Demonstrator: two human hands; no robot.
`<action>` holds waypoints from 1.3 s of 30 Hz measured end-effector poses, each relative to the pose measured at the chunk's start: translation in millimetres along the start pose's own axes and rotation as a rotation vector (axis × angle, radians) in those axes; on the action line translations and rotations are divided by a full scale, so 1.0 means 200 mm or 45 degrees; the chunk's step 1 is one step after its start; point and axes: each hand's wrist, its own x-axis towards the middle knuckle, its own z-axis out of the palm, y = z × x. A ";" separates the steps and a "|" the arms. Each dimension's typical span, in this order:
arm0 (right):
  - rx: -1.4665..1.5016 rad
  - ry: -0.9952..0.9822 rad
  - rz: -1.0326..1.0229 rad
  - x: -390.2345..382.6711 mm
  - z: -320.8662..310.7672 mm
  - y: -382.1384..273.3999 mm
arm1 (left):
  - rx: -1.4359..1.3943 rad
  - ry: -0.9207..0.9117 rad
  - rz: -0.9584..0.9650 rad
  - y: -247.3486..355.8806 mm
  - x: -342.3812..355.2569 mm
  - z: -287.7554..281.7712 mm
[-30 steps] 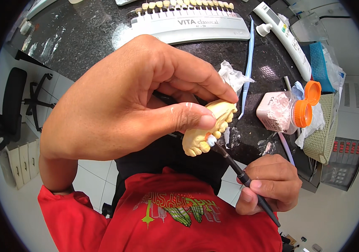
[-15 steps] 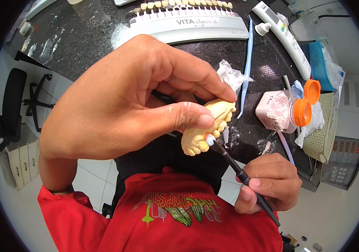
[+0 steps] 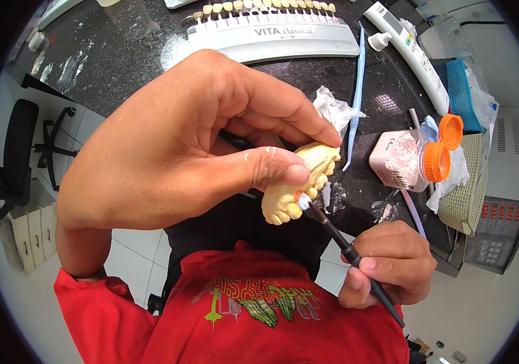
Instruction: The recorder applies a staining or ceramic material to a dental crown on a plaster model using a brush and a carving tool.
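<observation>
Between the thumb and fingers of my left hand (image 3: 174, 139) is a yellow plaster dental model (image 3: 285, 197) with a row of teeth along its lower right side. One tooth on it, a whitish-blue crown (image 3: 304, 201), stands out, with an orange-red patch beside it. My right hand (image 3: 393, 264) pinches a slim black brush (image 3: 347, 250) like a pen. The brush tip meets the whitish crown or lies right against it; I cannot tell which. Part of my left fingers is hidden behind the model.
Across the dark speckled worktop sits a tooth shade guide (image 3: 271, 39). A blue plastic instrument (image 3: 357, 91), crumpled tissue (image 3: 333, 108) and a clear jar of pink powder with an orange lid (image 3: 399, 159) lie to the right. Beyond are a woven basket (image 3: 463, 188) and a grey machine (image 3: 499, 233).
</observation>
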 end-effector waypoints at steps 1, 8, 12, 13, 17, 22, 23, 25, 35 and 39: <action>0.000 0.008 -0.005 0.00 0.00 0.00 | -0.001 0.000 -0.001 0.00 0.00 0.00; 0.016 0.084 -0.017 -0.01 0.00 0.00 | -0.020 0.004 -0.036 0.01 0.00 0.01; -0.067 0.032 -0.051 0.01 0.00 0.00 | -0.019 -0.006 -0.028 0.01 0.00 0.00; -0.074 0.020 -0.072 0.01 0.00 0.00 | -0.019 -0.006 -0.028 0.00 0.00 0.00; -0.060 0.004 -0.077 0.01 0.01 0.01 | 0.026 -0.013 0.022 -0.01 0.00 0.00; -0.072 -0.014 -0.097 0.01 0.01 0.02 | 0.058 -0.019 0.017 0.00 0.00 -0.01; -0.072 -0.013 -0.096 0.01 0.01 0.02 | 0.054 -0.009 0.015 0.00 0.00 -0.01; -0.070 -0.012 -0.095 0.01 0.01 0.01 | 0.050 0.002 0.013 -0.01 0.00 0.00; -0.077 -0.004 -0.073 0.01 0.01 0.01 | 0.077 -0.015 0.050 -0.01 0.00 -0.01; -0.070 -0.002 -0.079 0.00 0.01 0.01 | 0.067 -0.005 0.024 0.00 0.00 -0.01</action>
